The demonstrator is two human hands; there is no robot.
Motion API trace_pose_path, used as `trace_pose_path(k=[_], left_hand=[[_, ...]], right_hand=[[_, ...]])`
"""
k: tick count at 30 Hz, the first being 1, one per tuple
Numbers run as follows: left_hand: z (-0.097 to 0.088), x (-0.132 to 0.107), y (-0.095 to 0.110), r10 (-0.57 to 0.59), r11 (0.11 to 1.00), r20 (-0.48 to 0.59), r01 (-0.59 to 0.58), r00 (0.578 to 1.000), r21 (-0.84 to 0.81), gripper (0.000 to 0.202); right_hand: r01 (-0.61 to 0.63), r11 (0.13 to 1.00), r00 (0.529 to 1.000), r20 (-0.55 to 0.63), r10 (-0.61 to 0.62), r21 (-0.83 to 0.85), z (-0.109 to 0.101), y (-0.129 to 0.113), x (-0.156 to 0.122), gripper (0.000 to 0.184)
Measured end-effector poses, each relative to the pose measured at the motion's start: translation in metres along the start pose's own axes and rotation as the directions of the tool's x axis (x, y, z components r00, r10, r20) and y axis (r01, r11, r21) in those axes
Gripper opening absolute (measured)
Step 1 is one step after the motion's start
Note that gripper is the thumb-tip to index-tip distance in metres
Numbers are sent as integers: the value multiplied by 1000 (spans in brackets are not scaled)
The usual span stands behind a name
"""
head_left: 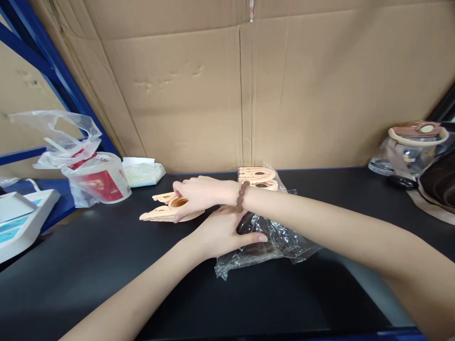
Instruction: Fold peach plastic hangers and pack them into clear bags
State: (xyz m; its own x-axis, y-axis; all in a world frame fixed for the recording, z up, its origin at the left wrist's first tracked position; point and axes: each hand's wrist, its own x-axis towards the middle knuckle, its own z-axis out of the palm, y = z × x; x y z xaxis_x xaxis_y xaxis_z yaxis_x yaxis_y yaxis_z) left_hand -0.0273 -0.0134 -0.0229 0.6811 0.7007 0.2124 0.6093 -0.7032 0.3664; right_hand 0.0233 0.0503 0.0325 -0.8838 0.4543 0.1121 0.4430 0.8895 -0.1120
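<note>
My right hand (197, 193) reaches across to the left, its fingers closed round a stack of flat, beige plastic pieces (159, 214) with round openings. A brown beaded bracelet (241, 196) circles that wrist. Beneath the right forearm, my left hand (222, 232) lies on a crumpled clear plastic bag (263, 248), its thumb stretched out over the film. The left fingertips are hidden under the right wrist. More beige pieces (258, 175) of the same look lie stacked at the bag's far end, behind the right wrist.
On the black table (106, 265), a tub in a plastic bag (101, 180) and a packet of wipes (142, 171) stand at the left. A white device (26, 222) sits beyond. At the right are a clear bottle (415, 147) and dark item (441, 182). Cardboard (195, 94) walls the back.
</note>
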Motion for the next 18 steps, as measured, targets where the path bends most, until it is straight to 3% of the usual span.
trace_pose_path(k=[6, 12, 14, 18], left_hand=[[-1, -1, 0, 17, 1000, -5, -17, 1000, -9, 68], [-2, -1, 2, -45, 999, 22, 44, 999, 26, 72], [-2, 0, 3, -41, 998, 27, 40, 999, 40, 71], [-2, 0, 3, -39, 998, 39, 38, 998, 42, 68]], right_hand=[[4, 998, 990, -140, 4, 56, -6, 2, -11, 39], [-66, 931, 924, -331, 194, 360, -28, 21, -70, 35], [-64, 822, 904, -316, 287, 565, -26, 28, -96, 34], [-59, 429, 850, -180, 495, 901, -12, 34, -151, 38]])
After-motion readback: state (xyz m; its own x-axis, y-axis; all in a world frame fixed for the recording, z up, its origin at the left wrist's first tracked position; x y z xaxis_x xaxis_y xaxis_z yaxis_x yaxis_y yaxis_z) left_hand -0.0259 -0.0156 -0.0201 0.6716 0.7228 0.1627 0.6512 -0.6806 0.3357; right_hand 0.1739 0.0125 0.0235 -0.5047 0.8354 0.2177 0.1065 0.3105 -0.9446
